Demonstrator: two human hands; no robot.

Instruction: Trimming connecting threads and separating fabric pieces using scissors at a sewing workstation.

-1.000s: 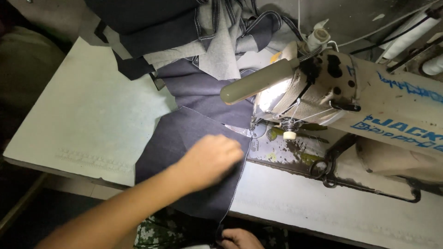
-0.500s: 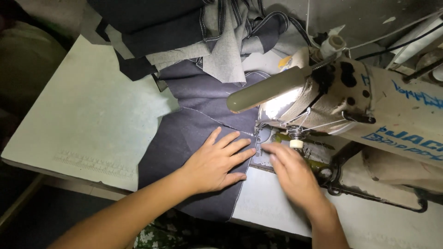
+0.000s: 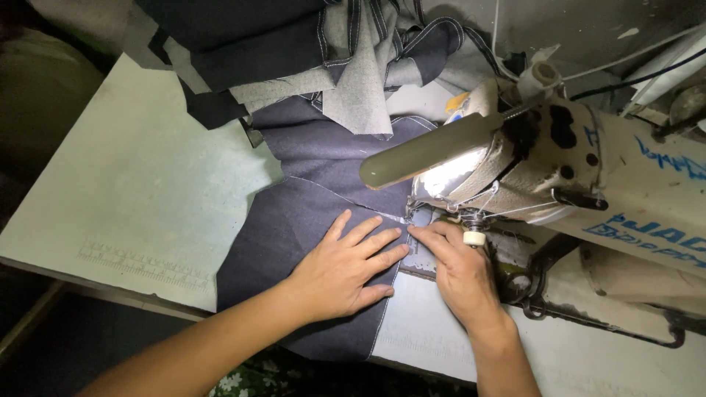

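Dark navy denim panel [image 3: 294, 242] with pale stitching along its top edge lies flat on the pale grey-green table [image 3: 132, 191], its right edge run up to the needle area of the cream industrial sewing machine [image 3: 588, 176] at 3 o'clock. I judge the step in hand to be lining up the cloth edge under the presser foot before a seam is run. My left hand [image 3: 346, 268] lies palm down on the panel, fingers [image 3: 368, 229] spread and pointing toward 2 o'clock, pinning the fabric flat. My right hand [image 3: 460, 276] sits just beside it at the machine bed, fingers together with the tips touching the panel's edge; whether they pinch it I cannot tell. The next move, as I read it, calls for keeping that edge straight and both sets of fingertips clear of the needle, with even pressure so the cloth does not skew. The panel looks stiff, smooth and uncreased. At 12 o'clock a heap of dark and grey denim pieces [image 3: 323, 59] spills over the table.
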